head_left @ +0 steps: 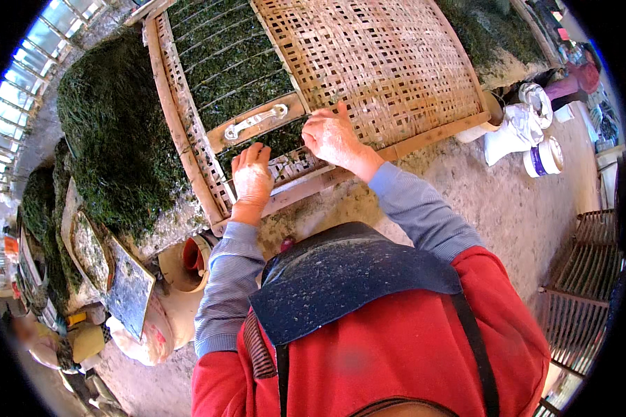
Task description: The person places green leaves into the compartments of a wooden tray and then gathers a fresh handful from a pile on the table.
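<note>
A large woven bamboo tray (389, 76) with a wooden rim lies in front of me. Its left part carries a layer of dark green, stringy plant, like seaweed (229, 76), crossed by thin slats. Across this layer lies a wooden board (229, 135) with a white handle (256, 122). My left hand (252, 177) rests at the layer's near edge, just below the board, fingers bent and close together. Beside the board's right end, my right hand (335, 137) is closed, its fingers curled in over the weave. Whatever either hand pinches is hidden by the fingers.
A big dark green heap (111, 132) stands left of the tray. Below it are a flat board (131, 281), a round tub (186, 264) and a plastic bag (146, 337). White buckets (544, 157) and a sack (511, 132) stand at right, near slatted racks (577, 313). Another person (45, 340) is at far left.
</note>
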Available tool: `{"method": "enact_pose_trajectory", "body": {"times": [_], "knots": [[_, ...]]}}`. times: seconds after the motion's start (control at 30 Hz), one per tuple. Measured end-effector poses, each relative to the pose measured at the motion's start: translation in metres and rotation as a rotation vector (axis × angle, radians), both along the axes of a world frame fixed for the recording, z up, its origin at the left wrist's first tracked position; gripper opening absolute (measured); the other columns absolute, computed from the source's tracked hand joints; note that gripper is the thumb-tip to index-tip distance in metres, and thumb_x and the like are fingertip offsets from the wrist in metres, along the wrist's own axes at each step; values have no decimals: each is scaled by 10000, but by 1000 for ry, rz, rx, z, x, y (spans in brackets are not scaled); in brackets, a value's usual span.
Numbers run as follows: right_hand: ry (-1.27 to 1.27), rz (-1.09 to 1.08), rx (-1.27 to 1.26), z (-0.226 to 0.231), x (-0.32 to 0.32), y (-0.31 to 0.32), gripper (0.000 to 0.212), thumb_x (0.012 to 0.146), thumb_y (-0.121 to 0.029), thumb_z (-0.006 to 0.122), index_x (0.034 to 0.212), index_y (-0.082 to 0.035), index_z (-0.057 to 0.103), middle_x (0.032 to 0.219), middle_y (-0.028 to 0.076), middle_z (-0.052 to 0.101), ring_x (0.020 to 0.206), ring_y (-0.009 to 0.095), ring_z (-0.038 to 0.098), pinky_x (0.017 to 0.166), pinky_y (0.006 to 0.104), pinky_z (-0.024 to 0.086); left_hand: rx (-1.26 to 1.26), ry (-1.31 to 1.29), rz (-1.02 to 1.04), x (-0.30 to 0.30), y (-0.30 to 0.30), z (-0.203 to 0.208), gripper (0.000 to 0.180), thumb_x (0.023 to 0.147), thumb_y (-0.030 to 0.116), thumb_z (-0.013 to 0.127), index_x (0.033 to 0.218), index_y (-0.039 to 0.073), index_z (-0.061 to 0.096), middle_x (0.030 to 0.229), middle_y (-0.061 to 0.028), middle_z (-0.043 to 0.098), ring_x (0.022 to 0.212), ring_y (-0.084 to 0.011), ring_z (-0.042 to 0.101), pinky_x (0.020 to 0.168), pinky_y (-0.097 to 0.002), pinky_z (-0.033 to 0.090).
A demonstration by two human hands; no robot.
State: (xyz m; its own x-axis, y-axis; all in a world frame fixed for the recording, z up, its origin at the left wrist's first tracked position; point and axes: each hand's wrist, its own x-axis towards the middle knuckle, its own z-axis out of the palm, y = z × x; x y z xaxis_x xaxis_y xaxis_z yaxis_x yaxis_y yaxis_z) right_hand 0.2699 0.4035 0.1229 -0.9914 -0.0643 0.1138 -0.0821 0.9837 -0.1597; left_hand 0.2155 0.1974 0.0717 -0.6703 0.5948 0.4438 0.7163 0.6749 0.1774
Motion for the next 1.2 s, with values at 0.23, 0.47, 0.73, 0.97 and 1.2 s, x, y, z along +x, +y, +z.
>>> {"method": "enact_pose_trajectory", "body": {"times": [0.23, 0.47, 0.73, 0.97, 1.2], "knots": [[93, 98, 185, -43, -6, 3, 213, 749, -194, 587, 937, -113, 645, 1155, 8, 543, 1300, 290, 272, 904, 761, 152, -117, -32, -173, -12, 43, -19, 181, 695, 62, 562, 860, 79, 632, 966, -53, 572, 930, -256, 553, 783, -356, 480], [299, 88, -342, -67, 2, 39, 330, 697, -157, 659, 1018, -97, 614, 1208, 38, 532, 1226, 296, 386, 997, 516, 279, 589, -463, 187, -41, -9, -14, 187, 682, 4, 599, 862, 46, 629, 950, -105, 603, 911, -262, 573, 750, -374, 486], [183, -62, -132, -57, -7, 39, 610, 662, -119, 670, 1233, -78, 460, 1237, 132, 469, 1213, 317, 389, 995, 483, 293, 36, -77, -142, -6, 46, -13, 552, 705, 17, 515, 1254, 58, 476, 1334, -89, 441, 1218, -294, 429, 1017, -423, 338], [-21, -70, -2, -20, -34, 22, 151, 716, -74, 593, 849, -14, 629, 680, 134, 622, 636, 269, 622, 590, 372, 509, -277, -142, -96, 7, 70, -20, 522, 831, 107, 453, 1346, 88, 369, 1443, -57, 286, 1334, -272, 272, 1071, -502, 201], [126, 111, -800, -10, -34, 14, 126, 793, -61, 622, 900, 4, 633, 788, 115, 650, 687, 123, 611, 604, 270, 491, -263, -246, -76, 8, 69, -10, 415, 803, 107, 489, 1218, 100, 503, 1266, -71, 486, 1258, -267, 384, 1039, -559, 198]]}}
